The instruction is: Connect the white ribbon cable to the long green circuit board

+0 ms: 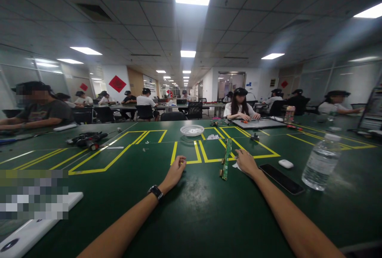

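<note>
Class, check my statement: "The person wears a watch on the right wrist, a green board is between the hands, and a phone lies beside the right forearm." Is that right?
Not quite. The head view shows the watch on the wrist of the left hand, not the right. The green board and phone are as you said.

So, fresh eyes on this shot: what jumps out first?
Probably the bright yellow outlines across the dark green table. Next, the green circuit board between the left hand and the right hand, closer to the right. Then the white basket beyond the hands, and the clear bottle over on the right.
</note>
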Available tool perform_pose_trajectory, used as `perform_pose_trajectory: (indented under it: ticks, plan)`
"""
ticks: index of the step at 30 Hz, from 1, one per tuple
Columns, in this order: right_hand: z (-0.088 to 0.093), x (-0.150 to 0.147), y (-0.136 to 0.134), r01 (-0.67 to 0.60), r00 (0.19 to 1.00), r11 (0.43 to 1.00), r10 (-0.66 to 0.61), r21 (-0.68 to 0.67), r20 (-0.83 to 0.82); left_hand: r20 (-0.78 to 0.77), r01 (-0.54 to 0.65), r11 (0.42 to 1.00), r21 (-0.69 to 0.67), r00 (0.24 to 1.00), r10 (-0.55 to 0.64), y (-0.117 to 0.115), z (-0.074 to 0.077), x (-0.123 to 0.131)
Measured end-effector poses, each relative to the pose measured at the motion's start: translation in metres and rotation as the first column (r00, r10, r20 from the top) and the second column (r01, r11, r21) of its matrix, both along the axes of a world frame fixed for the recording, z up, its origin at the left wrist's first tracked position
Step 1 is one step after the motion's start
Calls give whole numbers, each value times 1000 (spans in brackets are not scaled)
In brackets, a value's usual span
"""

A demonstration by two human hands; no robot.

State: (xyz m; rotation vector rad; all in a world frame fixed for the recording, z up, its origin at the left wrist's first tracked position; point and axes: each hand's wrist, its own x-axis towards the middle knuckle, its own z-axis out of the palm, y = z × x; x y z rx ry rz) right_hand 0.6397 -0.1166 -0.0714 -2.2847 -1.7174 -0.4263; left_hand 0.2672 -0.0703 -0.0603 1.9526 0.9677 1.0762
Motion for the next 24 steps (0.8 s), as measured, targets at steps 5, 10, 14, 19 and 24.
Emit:
perform_pose_trajectory:
  ticks: [5, 10, 14, 19, 24]
  plan:
    - [6, 1, -8, 66, 998, 998, -66, -6, 11, 12, 21, 1000, -3, 1000, -21, 0, -1, 0]
    - [23, -10, -14, -70, 995, 997, 67, 34, 71, 25, 39, 999, 7, 999, -40, 1, -2, 0]
    - [30, -36, -12, -332, 942, 940, 336, -82, 29, 28, 42, 999, 31, 999, -43, 2, -3, 1]
    - [23, -57, -12, -416, 908, 902, 419, -117, 5, 40, 52, 998, 19, 998, -52, 2, -4, 1]
    - [20, -51, -12, -409, 912, 904, 410, -122, -20, 19, 44, 999, 27, 999, -45, -1, -1, 1]
